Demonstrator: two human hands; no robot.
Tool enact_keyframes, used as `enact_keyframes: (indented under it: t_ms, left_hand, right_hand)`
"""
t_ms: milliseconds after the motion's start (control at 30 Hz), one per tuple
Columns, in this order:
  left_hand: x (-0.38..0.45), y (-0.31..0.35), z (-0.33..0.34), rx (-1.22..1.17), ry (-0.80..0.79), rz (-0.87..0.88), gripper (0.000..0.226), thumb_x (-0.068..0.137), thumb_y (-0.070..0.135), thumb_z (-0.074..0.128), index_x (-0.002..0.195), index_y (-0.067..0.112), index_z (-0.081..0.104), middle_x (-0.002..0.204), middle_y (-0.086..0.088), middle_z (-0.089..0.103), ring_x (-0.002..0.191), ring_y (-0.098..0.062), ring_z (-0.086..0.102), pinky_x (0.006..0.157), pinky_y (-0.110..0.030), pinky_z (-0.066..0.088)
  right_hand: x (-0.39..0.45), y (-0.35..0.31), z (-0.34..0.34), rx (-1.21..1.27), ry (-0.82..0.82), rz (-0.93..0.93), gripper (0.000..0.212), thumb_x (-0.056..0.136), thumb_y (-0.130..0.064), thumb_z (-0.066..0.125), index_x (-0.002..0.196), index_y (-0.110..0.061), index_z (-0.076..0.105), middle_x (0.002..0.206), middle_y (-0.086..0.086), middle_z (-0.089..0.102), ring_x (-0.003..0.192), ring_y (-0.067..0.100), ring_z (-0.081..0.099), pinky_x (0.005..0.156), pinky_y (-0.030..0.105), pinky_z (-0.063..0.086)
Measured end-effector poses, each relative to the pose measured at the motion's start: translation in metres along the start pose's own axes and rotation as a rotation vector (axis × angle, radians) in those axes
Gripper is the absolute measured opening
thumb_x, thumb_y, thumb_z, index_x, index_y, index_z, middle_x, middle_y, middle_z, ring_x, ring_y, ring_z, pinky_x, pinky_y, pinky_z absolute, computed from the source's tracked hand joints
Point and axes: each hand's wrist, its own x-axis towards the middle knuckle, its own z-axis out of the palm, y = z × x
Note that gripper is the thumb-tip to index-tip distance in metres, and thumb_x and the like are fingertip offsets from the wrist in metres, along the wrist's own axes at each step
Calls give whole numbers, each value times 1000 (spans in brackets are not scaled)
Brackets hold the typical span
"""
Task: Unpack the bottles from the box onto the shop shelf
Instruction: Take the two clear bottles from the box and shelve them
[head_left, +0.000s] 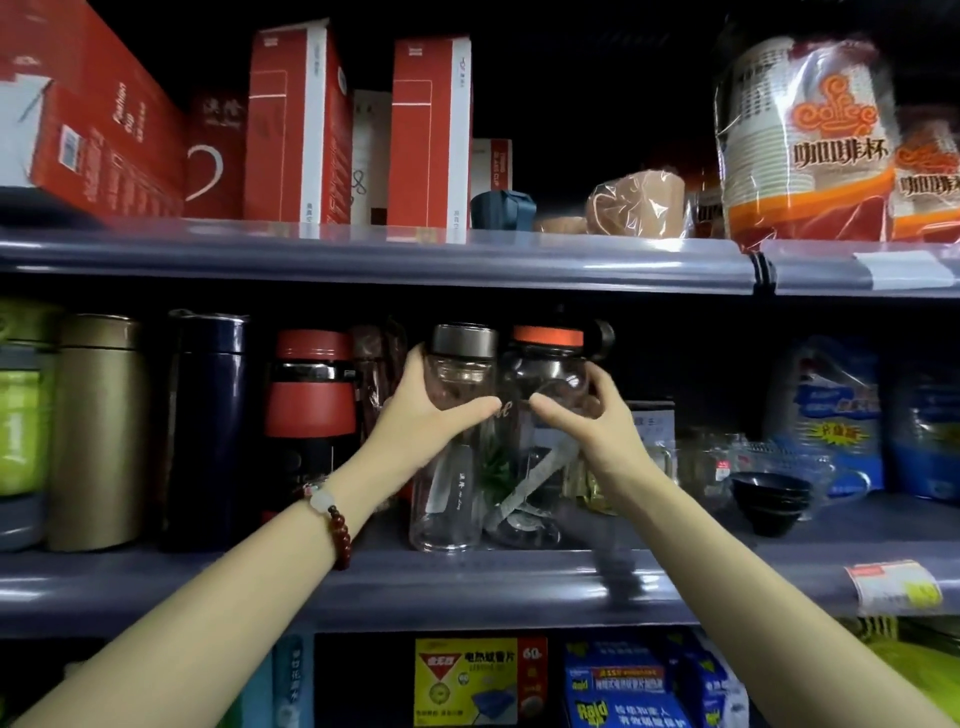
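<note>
Two clear bottles stand upright side by side on the middle shelf (613, 577), long axes vertical, touching or nearly so at the shoulder. The left hand (431, 415) wraps the grey-capped bottle (451, 447) just below its cap, thumb across the front and fingers round the far left side; this grip is curled on the bottle. The right hand (592, 421) cups the orange-capped bottle (545, 415) at its shoulder, thumb in front and fingers round the right side, also a curled grip. Each bottle lies straight ahead of its own hand, so neither arm has to cross. Both bases appear to sit on the shelf board, near its front lip, though through the clear plastic this is hard to confirm. The likely move is to slide them back or square them up. To the left, a red and black flask (311, 410) and a dark wrapped item crowd the grey-capped bottle closely. To the right, small glassware (701, 457) and stacked dark bowls (771, 499) stand near, leaving modest room. The upper shelf edge (374, 260) hangs close above the caps, so lifting is limited. The box is out of view.
</note>
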Motion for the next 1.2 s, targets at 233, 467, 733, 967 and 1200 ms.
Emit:
enact_keyframes:
  t_ms: [233, 467, 733, 967, 1200]
  left_hand:
    - [-13, -30, -9, -58, -108, -222, 80, 70, 35, 81, 135, 34, 33, 114, 3, 66, 105, -6, 62, 93, -30, 50]
    - [-32, -40, -12, 10, -177, -317, 90, 71, 41, 79, 142, 39, 25, 127, 9, 54, 100, 0, 55, 65, -11, 43]
    - [-37, -35, -23, 153, -89, -335, 95, 62, 50, 82, 140, 33, 30, 125, -1, 57, 118, -19, 54, 104, -41, 44]
    - [-51, -32, -21, 143, -29, -305, 76, 72, 43, 78, 132, 30, 33, 107, 10, 57, 94, -5, 58, 71, -19, 46]
    - [-52, -36, -23, 184, -23, -309, 87, 64, 44, 83, 135, 35, 33, 132, -4, 52, 110, -19, 56, 90, -31, 50]
  right_hand:
    - [8, 18, 13, 152, -95, 63, 103, 52, -54, 87, 141, -35, 39, 130, -4, 61, 120, 17, 59, 107, 45, 42]
    - [-7, 19, 23, 4, -108, -12, 107, 65, -53, 81, 148, -43, 15, 155, -12, 28, 141, 10, 31, 116, 39, 26]
    - [-10, 20, 29, -16, -95, -15, 114, 60, -45, 87, 148, -42, 15, 155, -9, 30, 138, 10, 35, 116, 40, 28]
    - [-18, 21, 39, -262, 13, 124, 121, 50, -68, 79, 148, -24, 24, 150, 4, 31, 138, 26, 35, 110, 47, 34]
    - [-25, 23, 43, -260, 45, 186, 120, 50, -58, 86, 146, -29, 20, 143, 8, 46, 133, 25, 42, 109, 46, 35]
